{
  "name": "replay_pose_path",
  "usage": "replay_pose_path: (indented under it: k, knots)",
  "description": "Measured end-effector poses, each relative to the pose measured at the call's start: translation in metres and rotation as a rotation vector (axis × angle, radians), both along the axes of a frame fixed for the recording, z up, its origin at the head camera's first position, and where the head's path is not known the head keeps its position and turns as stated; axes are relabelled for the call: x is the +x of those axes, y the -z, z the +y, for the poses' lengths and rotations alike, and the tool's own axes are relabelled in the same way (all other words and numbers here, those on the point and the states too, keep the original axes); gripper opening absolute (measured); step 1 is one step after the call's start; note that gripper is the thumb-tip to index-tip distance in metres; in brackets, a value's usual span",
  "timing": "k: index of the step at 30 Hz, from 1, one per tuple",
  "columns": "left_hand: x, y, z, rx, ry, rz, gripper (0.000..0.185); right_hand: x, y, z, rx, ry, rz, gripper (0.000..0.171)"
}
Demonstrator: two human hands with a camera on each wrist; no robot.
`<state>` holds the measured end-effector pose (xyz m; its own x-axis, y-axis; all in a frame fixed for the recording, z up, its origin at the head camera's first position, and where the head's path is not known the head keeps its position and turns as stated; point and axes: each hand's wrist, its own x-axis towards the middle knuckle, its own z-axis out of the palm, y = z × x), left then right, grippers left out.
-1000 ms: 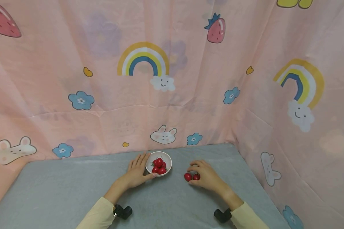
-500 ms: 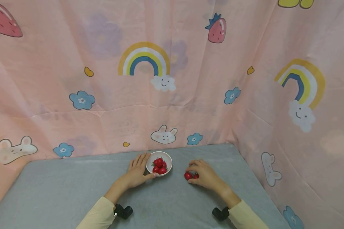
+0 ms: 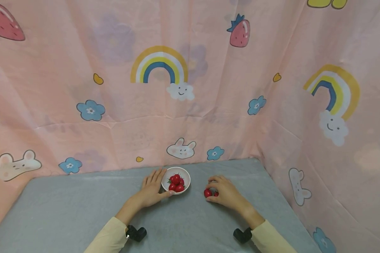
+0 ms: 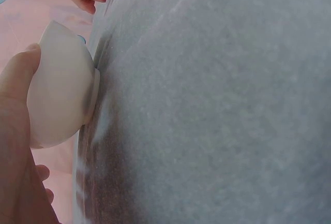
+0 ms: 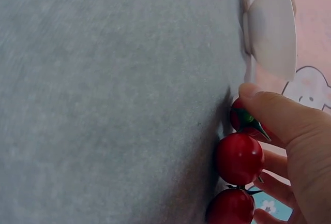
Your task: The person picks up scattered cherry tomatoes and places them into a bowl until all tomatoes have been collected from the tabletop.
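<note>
A small white bowl (image 3: 165,182) with several red cherry tomatoes (image 3: 176,180) in it stands near the back of the table. My left hand (image 3: 152,191) rests against its left side, fingers straight, thumb (image 4: 23,71) touching the near rim. To the bowl's right, my right hand (image 3: 226,192) pinches a cherry tomato (image 3: 207,193) between thumb and fingers, low at the table. Behind it, partly covered by that hand, lies another tomato (image 3: 216,193). The right wrist view has three tomatoes in a row: the pinched one with a green stem, a middle one (image 5: 239,158) and a lower one (image 5: 230,207).
Grey cloth covers the table (image 3: 183,225). Pink patterned curtain (image 3: 158,123) hangs along the back and right side. Each wrist bears a small black camera, such as the right one (image 3: 242,235).
My right hand has shifted slightly left, its thumb and fingers drawing in on the leftmost loose tomato, which has moved slightly farther back. My left hand and the bowl have stayed in place.
</note>
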<state>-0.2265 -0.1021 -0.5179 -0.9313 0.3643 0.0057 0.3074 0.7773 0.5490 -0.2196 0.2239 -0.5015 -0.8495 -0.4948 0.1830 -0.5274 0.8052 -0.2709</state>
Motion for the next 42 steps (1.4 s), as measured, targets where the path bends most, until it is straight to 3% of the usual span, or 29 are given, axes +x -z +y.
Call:
replay_pose_path:
  k: [10,26,42]
  knots:
    - [0.001,-0.002,0.0,-0.002,0.002,-0.011,0.102,-0.005,-0.004,-0.004,-0.009,0.014,0.008,0.032]
    - [0.003,-0.008,0.002,-0.019,-0.007,-0.002,0.1,-0.015,-0.035,-0.034,0.008,0.015,0.017,0.034]
    - [0.004,-0.011,0.004,-0.013,-0.011,-0.005,0.099,-0.024,-0.051,-0.06,0.027,-0.006,0.052,0.036]
